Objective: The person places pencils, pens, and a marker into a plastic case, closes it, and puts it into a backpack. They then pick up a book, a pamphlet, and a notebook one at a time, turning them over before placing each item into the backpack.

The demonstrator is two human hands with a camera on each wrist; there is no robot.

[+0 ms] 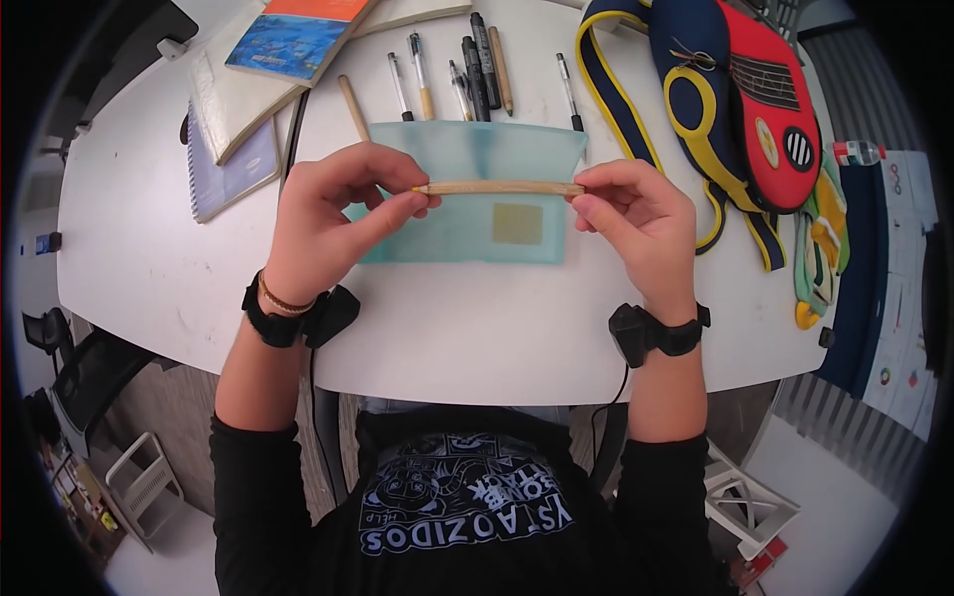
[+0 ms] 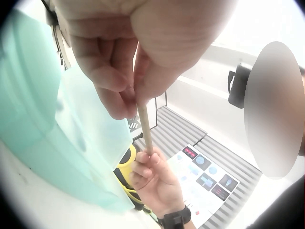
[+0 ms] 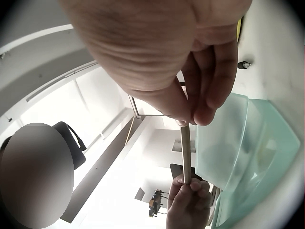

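Observation:
A wooden pencil (image 1: 502,188) is held level between two hands, above a translucent teal pencil case (image 1: 427,238). My left hand (image 1: 333,214) pinches one end between thumb and fingers. At the other end, my right hand (image 1: 646,223) has the same kind of pinch. The case lies opened out on the table, with a yellowish square patch (image 1: 518,224) on its near half. In the left wrist view the pencil (image 2: 145,126) runs from the left fingertips to the right hand (image 2: 159,183). The right wrist view shows the pencil (image 3: 186,155) stretching to the left hand (image 3: 188,205).
Beyond the case lie several pens and markers (image 1: 480,60), a wooden pencil (image 1: 354,107) and a black-capped pen (image 1: 569,91). Books (image 1: 298,45) and a spiral notebook (image 1: 234,174) are stacked at the left. On the right sits a red and navy bag (image 1: 745,109) with a strap (image 1: 616,89).

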